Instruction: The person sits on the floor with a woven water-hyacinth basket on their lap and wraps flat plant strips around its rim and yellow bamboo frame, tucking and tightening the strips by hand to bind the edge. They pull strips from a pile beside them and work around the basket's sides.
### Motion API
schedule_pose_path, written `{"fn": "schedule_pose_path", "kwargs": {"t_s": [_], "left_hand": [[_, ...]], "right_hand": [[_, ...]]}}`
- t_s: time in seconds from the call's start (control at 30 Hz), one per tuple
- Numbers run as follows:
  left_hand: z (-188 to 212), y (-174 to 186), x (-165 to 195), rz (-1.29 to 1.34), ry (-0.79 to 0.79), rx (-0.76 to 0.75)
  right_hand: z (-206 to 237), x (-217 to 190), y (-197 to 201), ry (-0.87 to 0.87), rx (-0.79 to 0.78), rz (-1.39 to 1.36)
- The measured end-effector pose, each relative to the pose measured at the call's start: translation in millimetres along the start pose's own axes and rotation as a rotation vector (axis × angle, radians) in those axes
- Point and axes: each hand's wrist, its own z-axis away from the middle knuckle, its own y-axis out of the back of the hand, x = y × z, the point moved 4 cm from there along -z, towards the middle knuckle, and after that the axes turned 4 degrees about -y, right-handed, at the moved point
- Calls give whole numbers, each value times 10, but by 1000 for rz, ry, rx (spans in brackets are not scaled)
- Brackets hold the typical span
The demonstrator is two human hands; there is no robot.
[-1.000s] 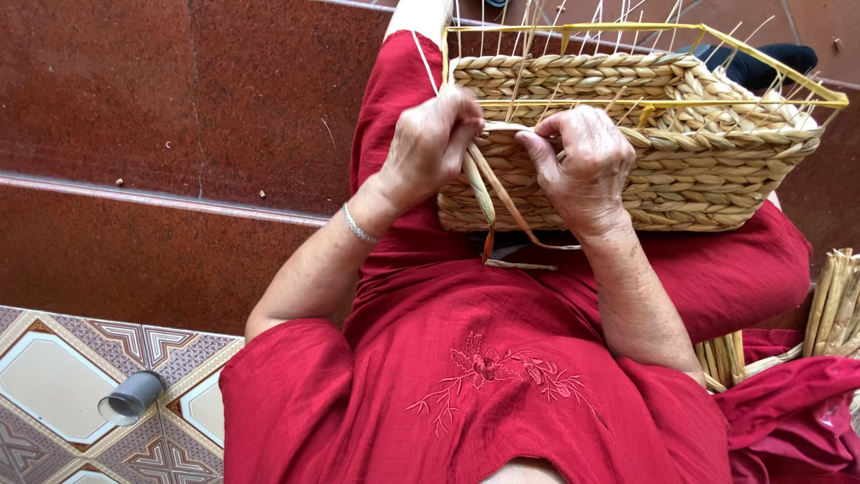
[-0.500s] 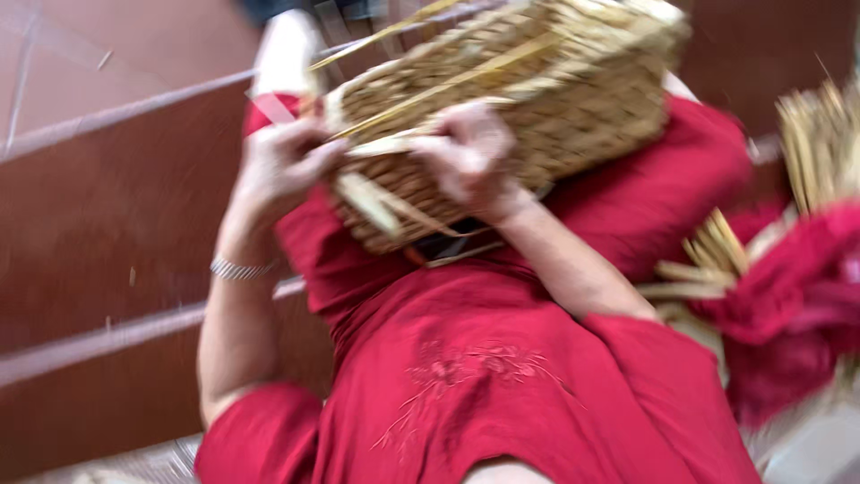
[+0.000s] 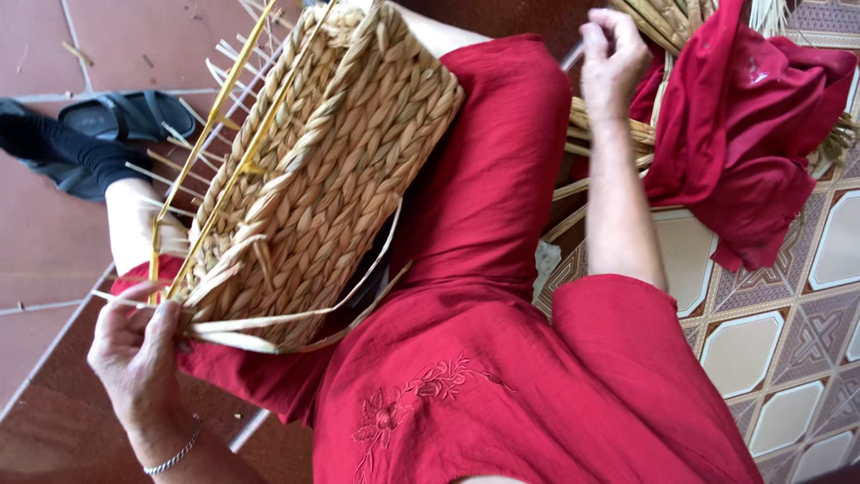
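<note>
Half-woven straw basket [image 3: 331, 170] lying tilted across the lap of a person in a red dress [image 3: 502, 376], its yellow wire frame [image 3: 224, 134] facing left. Left hand [image 3: 134, 354], near left, fingers closed on loose straw strands [image 3: 296, 318] at the basket's near corner. Right hand [image 3: 614, 58], far right, fingers pinched at a bundle of straw [image 3: 609, 134] lying beside a red cloth [image 3: 743, 125] on the patterned tile floor [image 3: 788, 358]. A dark sandal [image 3: 81, 134] lies far left.
</note>
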Motion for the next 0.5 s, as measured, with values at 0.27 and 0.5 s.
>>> {"fn": "schedule_pose_path", "kwargs": {"t_s": [0.27, 0.5], "left_hand": [[-11, -90, 10, -3, 33, 86], [-87, -119, -27, -31, 5, 106]], "right_hand": [[-384, 649, 78, 69, -74, 604], [-445, 593, -37, 115, -38, 815]]}}
